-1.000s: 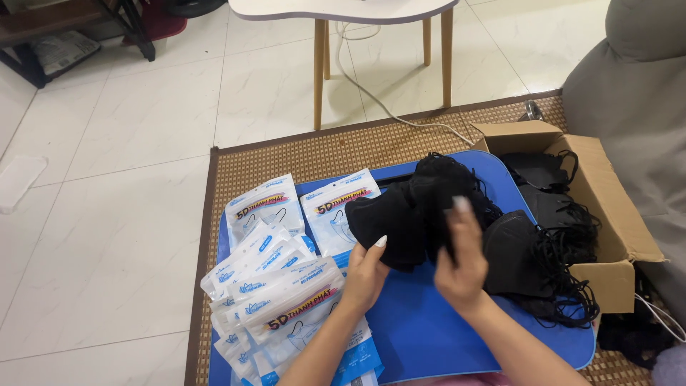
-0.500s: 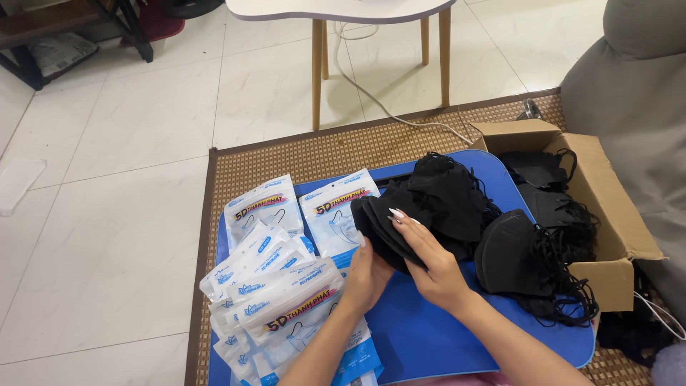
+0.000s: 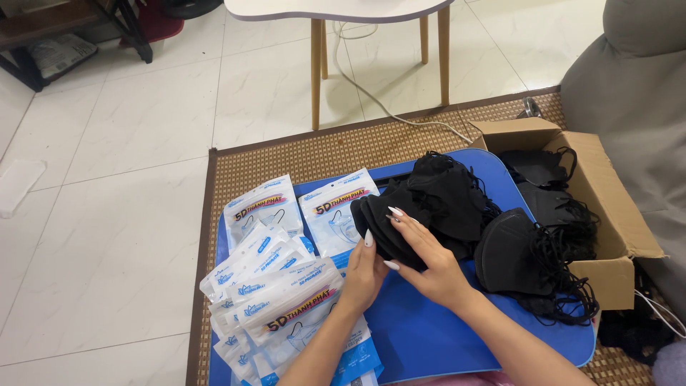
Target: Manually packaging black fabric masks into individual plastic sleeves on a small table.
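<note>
Both hands, left hand [image 3: 364, 275] and right hand [image 3: 429, 268], are closed together on a small stack of black masks [image 3: 382, 229], held tilted up-left over the blue tray [image 3: 429, 329].

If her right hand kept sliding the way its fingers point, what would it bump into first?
The right hand points up-left across the black masks it holds. Past them, it would likely meet the white mask packet first, though depth is hard to judge.
</note>
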